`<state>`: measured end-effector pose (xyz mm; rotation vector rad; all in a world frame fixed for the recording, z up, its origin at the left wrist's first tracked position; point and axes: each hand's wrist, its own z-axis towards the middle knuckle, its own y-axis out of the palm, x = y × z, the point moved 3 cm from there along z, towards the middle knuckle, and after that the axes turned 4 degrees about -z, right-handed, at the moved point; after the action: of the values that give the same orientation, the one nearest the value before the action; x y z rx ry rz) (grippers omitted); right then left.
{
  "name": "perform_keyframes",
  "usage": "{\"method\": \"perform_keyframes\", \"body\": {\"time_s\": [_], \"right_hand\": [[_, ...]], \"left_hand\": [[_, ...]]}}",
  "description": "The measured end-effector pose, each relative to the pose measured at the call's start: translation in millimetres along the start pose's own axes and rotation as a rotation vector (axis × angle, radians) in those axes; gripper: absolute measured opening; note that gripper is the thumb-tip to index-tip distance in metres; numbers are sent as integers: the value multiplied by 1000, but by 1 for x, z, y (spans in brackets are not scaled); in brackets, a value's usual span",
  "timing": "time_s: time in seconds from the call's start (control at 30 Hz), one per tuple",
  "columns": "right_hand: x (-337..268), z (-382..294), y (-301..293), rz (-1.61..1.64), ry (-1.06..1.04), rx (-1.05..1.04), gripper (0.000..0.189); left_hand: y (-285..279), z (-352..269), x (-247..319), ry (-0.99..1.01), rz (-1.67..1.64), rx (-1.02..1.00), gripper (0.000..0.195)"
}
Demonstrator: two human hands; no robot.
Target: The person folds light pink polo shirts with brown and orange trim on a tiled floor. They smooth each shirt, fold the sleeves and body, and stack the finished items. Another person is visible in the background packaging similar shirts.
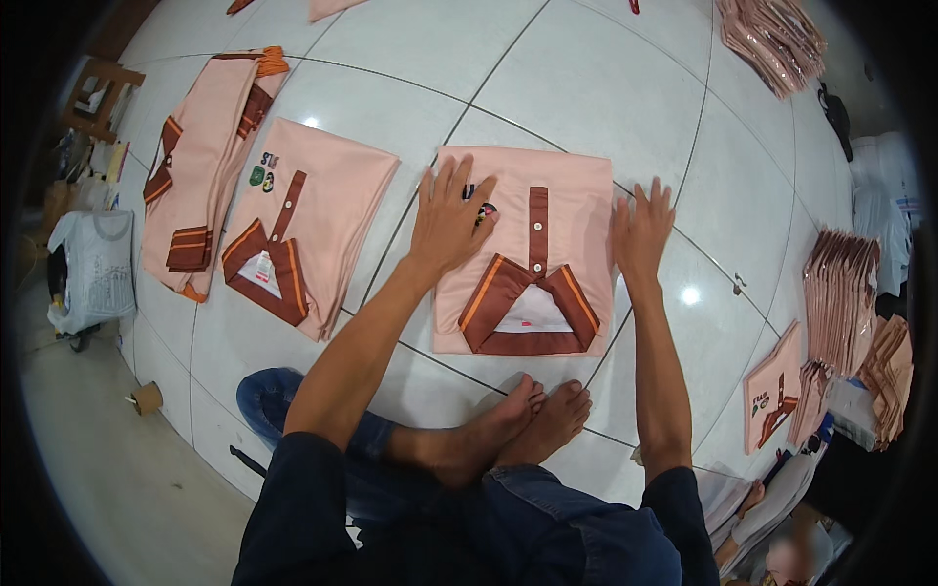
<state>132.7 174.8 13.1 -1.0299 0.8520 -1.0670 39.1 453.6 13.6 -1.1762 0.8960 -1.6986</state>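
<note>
A folded peach polo shirt [571, 220] lies flat on the tiled floor before me, its brown, orange-striped collar toward my feet. My left hand [456, 218] rests spread on its upper left part, partly covering an embroidered badge. Along the right edge of the same shirt, my right hand [645, 227] lies with fingers slightly apart, holding nothing. To the left is another peach polo shirt [330, 190], folded, with a brown button placket and chest badges. Beyond it lies a further pile of peach garments [201, 139] with brown cuffs and an orange end.
Plastic-wrapped shirt stacks [839, 300] line the right, with another wrapped stack [777, 44] farther up. A person [777, 505] sits at lower right. A cardboard tube [146, 398] and a white plastic bag [99, 267] are at left. My bare feet [542, 425] are close to the shirt.
</note>
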Motion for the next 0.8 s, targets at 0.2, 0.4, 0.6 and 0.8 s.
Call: {"method": "perform_keyframes", "body": {"time_s": [0.2, 0.4, 0.6, 0.8], "right_hand": [[-29, -111, -54, 477, -151, 116, 37], [-55, -150, -48, 154, -125, -264, 57], [-57, -149, -58, 470, -209, 70, 48], [-54, -174, -50, 412, -259, 59, 50]], "left_hand": [[-16, -74, 65, 181, -371, -51, 51], [3, -100, 84, 71, -140, -215, 63], [-1, -92, 100, 167, -223, -40, 53], [15, -70, 112, 309, -207, -209, 55]]}}
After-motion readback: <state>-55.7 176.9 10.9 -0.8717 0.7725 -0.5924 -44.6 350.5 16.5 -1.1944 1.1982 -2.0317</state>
